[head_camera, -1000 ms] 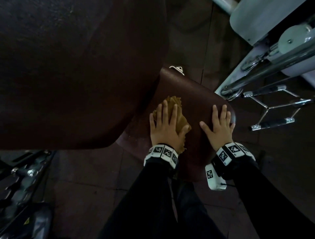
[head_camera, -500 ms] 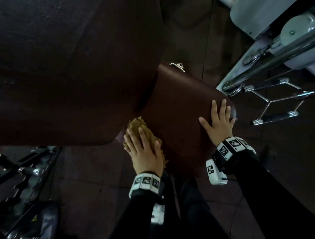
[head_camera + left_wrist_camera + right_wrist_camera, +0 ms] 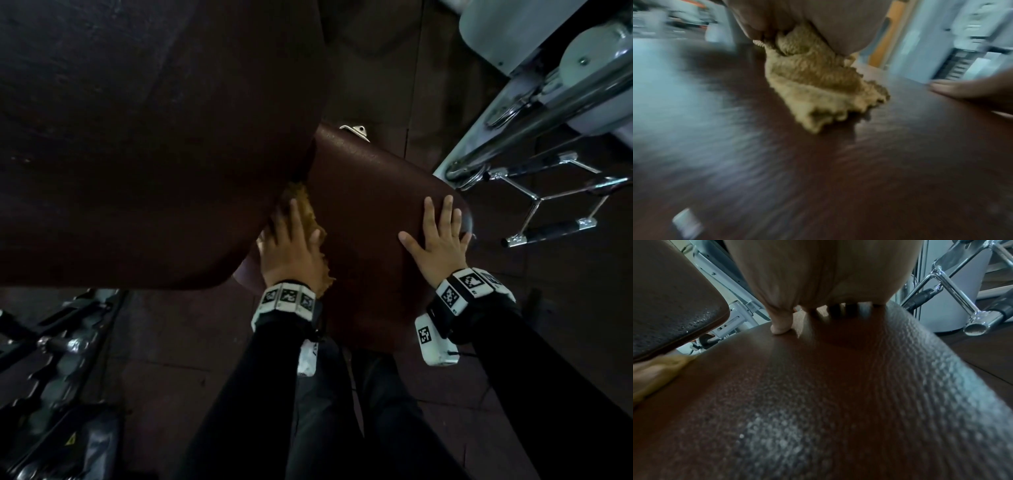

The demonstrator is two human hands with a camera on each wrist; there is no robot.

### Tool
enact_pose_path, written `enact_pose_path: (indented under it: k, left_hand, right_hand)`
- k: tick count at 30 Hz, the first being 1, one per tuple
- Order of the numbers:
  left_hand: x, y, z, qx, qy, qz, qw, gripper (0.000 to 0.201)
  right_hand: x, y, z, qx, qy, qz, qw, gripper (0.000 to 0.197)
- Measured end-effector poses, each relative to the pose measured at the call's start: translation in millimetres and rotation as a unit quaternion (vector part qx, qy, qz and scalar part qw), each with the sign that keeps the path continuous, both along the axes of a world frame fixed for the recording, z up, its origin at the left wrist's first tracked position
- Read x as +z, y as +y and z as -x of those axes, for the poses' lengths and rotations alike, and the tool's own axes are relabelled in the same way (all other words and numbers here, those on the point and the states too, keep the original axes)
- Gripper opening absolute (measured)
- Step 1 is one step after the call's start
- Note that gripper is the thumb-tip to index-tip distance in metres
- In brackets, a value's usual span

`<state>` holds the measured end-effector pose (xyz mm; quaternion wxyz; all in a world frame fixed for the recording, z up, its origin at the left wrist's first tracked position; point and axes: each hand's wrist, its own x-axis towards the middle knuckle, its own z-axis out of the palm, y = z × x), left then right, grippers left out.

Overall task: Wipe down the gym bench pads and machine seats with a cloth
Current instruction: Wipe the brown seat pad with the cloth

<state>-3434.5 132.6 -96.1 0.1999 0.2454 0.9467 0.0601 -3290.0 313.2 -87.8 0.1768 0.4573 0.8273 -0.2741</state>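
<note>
A dark brown seat pad (image 3: 370, 219) lies below me, with a larger brown back pad (image 3: 144, 137) overhanging its left side. My left hand (image 3: 291, 240) presses a tan fluffy cloth (image 3: 301, 205) flat on the seat's left edge, right under the back pad's rim. The cloth (image 3: 818, 84) bunches under my palm in the blurred left wrist view. My right hand (image 3: 440, 236) lies flat with spread fingers on the seat's right edge, the thumb (image 3: 780, 324) touching the pad (image 3: 818, 402).
A chrome cable handle (image 3: 548, 205) and a grey machine frame (image 3: 548, 85) stand to the right of the seat. Dark gear and metal parts (image 3: 51, 359) lie on the floor at the lower left. My legs (image 3: 342, 411) stand just below the seat.
My left hand slid the cloth from the seat's middle down to its near left corner, then up along the left edge under the back pad. The right hand stayed put.
</note>
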Motion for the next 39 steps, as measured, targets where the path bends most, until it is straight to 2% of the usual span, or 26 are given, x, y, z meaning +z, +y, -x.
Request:
enact_pose_path:
  k: [4,6,8,11,13,17,21,25,29,32,35,39]
  left_hand:
    - [-3,-43,-12,0.095,-0.006,-0.027,0.995,0.060]
    - [-4,-58,-38,0.150,-0.024,-0.050,0.987,0.061]
    - [-1,-60,-68,0.162,-0.042,-0.081,0.983,0.063]
    - [3,-43,-102,0.095,-0.066,-0.081,0.990,0.063]
    - [4,-27,-105,0.032,-0.073,-0.074,0.994,0.061]
    - [2,0,-74,-0.057,-0.045,-0.057,0.996,0.060]
    - [-5,0,-28,-0.080,-0.032,-0.010,0.996,0.062]
    - [-1,-29,-14,0.029,-0.029,-0.021,0.999,0.064]
    - [-1,-54,-48,0.187,-0.050,-0.074,0.978,0.061]
    - [1,-45,-81,0.221,-0.066,-0.098,0.968,0.063]
    - [8,-18,-102,0.179,-0.085,-0.075,0.977,0.064]
    - [14,21,-109,0.008,-0.105,-0.066,0.992,0.066]
  right_hand:
    - [-2,0,-1,0.005,-0.004,0.000,1.000,0.075]
    - [-2,-1,-1,0.006,-0.004,-0.002,1.000,0.075]
    - [-3,-1,0,0.007,-0.005,-0.003,1.000,0.075]
    - [-2,-2,0,0.008,-0.002,-0.009,1.000,0.075]
    - [-1,-2,0,0.007,0.000,-0.012,1.000,0.075]
    - [-1,-1,0,0.009,0.000,-0.011,1.000,0.074]
    - [-2,0,-1,0.010,0.002,-0.001,1.000,0.075]
    - [-3,1,-2,0.009,0.003,0.000,1.000,0.076]
    - [-4,1,-2,0.011,0.003,-0.001,1.000,0.076]
    - [-4,1,-2,0.013,0.002,-0.003,1.000,0.076]
    - [-3,1,-1,0.014,0.000,-0.004,1.000,0.076]
    - [0,-1,0,0.013,0.001,-0.014,1.000,0.075]
